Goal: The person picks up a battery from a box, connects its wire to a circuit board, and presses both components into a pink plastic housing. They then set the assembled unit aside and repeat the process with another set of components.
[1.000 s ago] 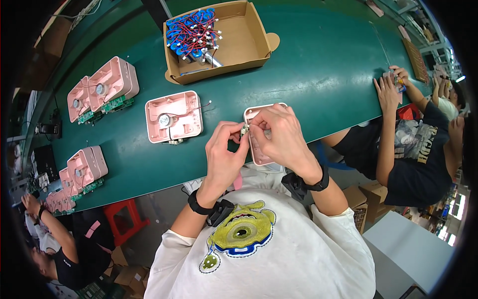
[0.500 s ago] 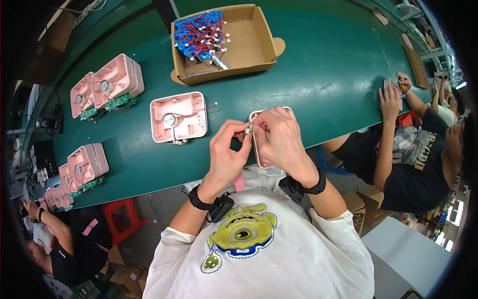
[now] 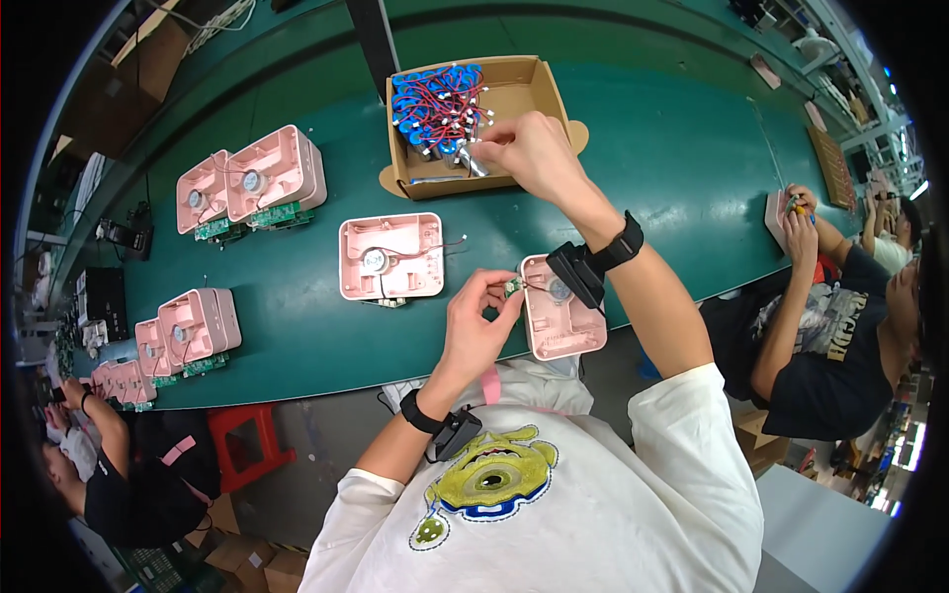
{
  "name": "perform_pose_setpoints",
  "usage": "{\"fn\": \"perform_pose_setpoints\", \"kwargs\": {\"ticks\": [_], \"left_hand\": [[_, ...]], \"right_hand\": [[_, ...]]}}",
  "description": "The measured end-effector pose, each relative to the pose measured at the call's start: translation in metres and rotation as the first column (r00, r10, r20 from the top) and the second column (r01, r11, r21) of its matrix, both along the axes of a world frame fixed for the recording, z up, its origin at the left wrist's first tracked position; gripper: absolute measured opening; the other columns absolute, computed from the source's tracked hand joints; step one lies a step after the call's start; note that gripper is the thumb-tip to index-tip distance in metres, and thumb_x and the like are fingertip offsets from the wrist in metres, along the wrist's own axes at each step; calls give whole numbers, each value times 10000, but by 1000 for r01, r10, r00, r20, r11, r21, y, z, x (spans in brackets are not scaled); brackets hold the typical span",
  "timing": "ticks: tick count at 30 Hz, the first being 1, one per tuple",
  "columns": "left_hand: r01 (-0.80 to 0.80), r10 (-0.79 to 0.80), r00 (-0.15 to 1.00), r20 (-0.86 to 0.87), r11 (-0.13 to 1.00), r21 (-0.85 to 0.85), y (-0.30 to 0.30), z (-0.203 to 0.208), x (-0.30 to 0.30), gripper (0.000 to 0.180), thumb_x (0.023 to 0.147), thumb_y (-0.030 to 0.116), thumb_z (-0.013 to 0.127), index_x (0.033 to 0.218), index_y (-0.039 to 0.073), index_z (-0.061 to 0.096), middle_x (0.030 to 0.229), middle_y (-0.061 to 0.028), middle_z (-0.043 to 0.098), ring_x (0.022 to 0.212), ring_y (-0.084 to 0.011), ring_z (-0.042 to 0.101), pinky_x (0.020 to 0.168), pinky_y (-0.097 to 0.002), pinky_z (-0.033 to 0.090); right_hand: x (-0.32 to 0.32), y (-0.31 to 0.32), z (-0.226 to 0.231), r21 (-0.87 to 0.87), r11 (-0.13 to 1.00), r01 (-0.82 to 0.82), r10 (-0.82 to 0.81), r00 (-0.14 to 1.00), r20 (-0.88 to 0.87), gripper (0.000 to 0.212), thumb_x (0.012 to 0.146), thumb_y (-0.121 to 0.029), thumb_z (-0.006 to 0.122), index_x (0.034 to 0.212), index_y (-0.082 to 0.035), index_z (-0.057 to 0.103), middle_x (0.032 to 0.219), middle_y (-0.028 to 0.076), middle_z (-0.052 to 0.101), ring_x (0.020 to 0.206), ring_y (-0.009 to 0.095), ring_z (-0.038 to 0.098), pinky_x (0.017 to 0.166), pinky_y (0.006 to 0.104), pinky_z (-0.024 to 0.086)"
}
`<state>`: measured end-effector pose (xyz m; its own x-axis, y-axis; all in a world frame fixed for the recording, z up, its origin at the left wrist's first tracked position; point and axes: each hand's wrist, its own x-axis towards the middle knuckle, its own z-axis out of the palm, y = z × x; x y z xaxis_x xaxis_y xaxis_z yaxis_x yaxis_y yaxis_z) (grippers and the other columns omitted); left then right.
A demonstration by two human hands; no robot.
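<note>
My left hand (image 3: 474, 321) pinches a small green circuit board (image 3: 513, 287) at the left rim of a pink plastic housing (image 3: 565, 336). The housing lies open side up at the table's near edge; a round speaker (image 3: 560, 289) and thin wires show inside. My right hand (image 3: 534, 158) reaches over the cardboard box (image 3: 575, 138), its fingers closed at the end of a silver cylindrical battery (image 3: 473, 162). Beside that battery is a heap of blue-ended batteries (image 3: 435, 109) with red and black leads and white plugs.
Another open pink housing (image 3: 391, 257) with a speaker lies left of my left hand. More pink housings (image 3: 277, 178) with green boards (image 3: 282, 214) stand farther left, others (image 3: 188, 331) near the front. Co-workers sit at both ends; one person's hand (image 3: 801, 232) is at a pink part on the right.
My right hand has left the near housing and moved up to the batteries in the box. The left hand stays at the housing with the board. The whole view has shifted.
</note>
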<state>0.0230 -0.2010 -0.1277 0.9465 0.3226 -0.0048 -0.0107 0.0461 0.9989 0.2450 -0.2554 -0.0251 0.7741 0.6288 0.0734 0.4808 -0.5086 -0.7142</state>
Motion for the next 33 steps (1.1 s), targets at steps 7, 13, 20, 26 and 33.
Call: {"fn": "perform_pose_setpoints", "kwargs": {"ticks": [7,13,20,26,33], "left_hand": [[41,-40,999,-15,999,20,3,-1,3,247,922,-20,754,1151,-41,665,978,-63,664,765,-83,614,707,-245,521],[44,-44,999,-10,999,-20,5,9,3,233,935,-22,746,1153,-46,668,990,-57,666,778,-80,614,710,-233,523],[78,-80,995,-64,996,-40,16,16,10,230,973,-19,729,1185,-44,643,1044,-32,661,883,-71,613,801,-226,522],[31,-30,999,-39,999,19,17,24,25,185,952,-15,730,1122,-57,671,956,-51,675,764,-57,587,676,-224,508],[68,-50,992,-113,984,164,19,35,24,179,972,5,737,1119,-49,652,948,-32,682,801,-61,622,700,-209,511]], "right_hand": [[-10,-4,-5,443,895,59,44,974,-220,256,1005,-161,702,1116,64,755,961,109,782,765,133,708,664,296,549],[-38,-33,33,738,664,119,231,906,-354,259,1069,-77,591,1262,70,682,973,95,733,757,117,673,662,272,562],[-58,-84,60,716,698,12,246,935,-255,218,1071,-60,576,1219,63,679,985,114,734,757,133,676,661,263,568],[-84,-117,58,657,740,141,196,890,-411,134,1032,-15,630,1135,62,668,968,125,750,723,116,663,625,247,542],[-95,-121,57,395,910,127,82,879,-469,97,1006,2,673,1078,60,642,906,124,764,659,83,654,551,220,511]]}}
